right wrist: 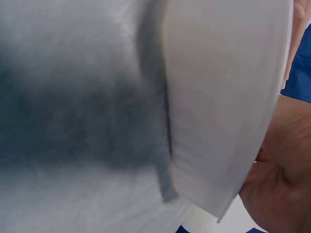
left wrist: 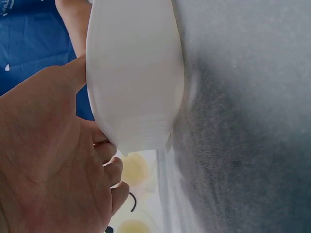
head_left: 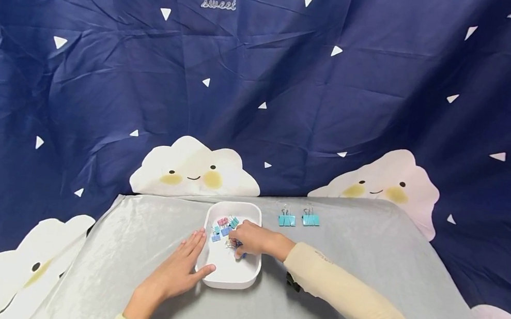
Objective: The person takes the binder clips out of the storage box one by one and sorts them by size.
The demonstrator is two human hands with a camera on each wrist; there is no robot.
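Note:
A white tray (head_left: 224, 279) holds several small binder clips in pink, teal and blue, among them a pink clip (head_left: 222, 222) and a light blue clip (head_left: 215, 238). My left hand (head_left: 177, 268) lies at the tray's left side, fingers fairly straight along the rim and thumb over the near corner. In the left wrist view, the left hand (left wrist: 53, 145) touches the tray's edge. Reaching over the right rim, my right hand (head_left: 254, 239) has fingers and thumb curled round a dark blue binder clip (head_left: 244, 255), partly hidden. The right wrist view shows mostly the tray's outer wall (right wrist: 218, 97).
Two larger teal binder clips, a left one (head_left: 286, 220) and a right one (head_left: 310, 220), stand on the grey cloth (head_left: 348, 252) beyond the right forearm. A dark blue curtain (head_left: 242, 111) with clouds and triangles hangs behind the table.

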